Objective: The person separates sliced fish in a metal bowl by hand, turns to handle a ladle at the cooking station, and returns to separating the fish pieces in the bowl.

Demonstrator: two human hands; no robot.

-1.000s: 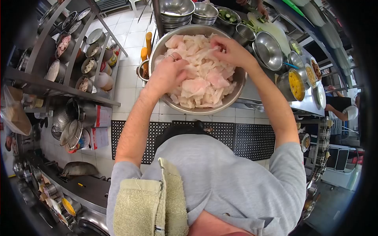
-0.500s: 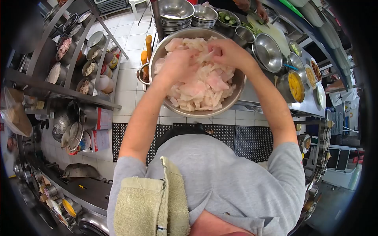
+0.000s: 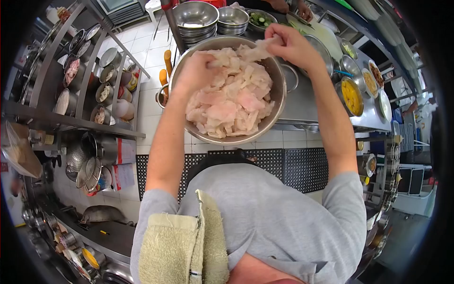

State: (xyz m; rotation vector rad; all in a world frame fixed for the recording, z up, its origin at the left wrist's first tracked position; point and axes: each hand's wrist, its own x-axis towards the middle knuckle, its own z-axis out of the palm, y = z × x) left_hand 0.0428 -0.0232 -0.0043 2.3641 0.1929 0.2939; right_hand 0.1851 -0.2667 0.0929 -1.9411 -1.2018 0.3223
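Observation:
A large steel pot with loop handles stands in front of me, heaped with thin, pale pink-white slices of raw fish or meat; I cannot tell which. Above the pot's far right rim, my right hand is closed, pinching a whitish raw slice that stretches toward the heap. My left hand reaches over the left side of the heap, its fingers at the slices. That hand is blurred and its fingertips are partly hidden, so its grip is unclear.
Stacked steel bowls stand behind the pot. To the right, the counter holds a pan of yellow food and several plates. A co-worker's hands are over a cutting board at the back. A rack of pots stands left.
My right hand has moved up and right, from the heap to above the far rim, with a slice. My left hand has shifted slightly left. The pot appears a little further left.

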